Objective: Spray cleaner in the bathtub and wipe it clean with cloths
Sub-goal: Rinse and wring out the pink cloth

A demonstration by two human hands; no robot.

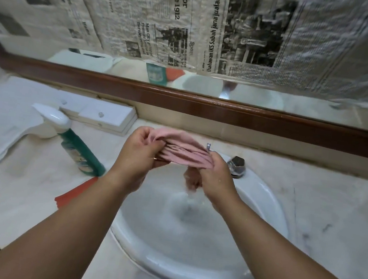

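Observation:
Both my hands hold a pink cloth (pixel 183 152) bunched up above a white round sink (pixel 262 195). My left hand (pixel 138 152) pinches its left end, fingers curled round the folds. My right hand (pixel 214 178) grips the right end, and water drips from the cloth into the basin. A green spray bottle with a white trigger head (pixel 77 147) lies tilted on the counter to the left of my hands. An orange-red cloth (pixel 74 193) lies flat on the counter, partly hidden under my left forearm.
A chrome tap (pixel 236 165) stands at the sink's far rim, just right of the cloth. A white box (pixel 107 116) and white paper sit at the back left of the marble counter (pixel 331 215). A newspaper-covered mirror with a wooden frame (pixel 228 112) rises behind.

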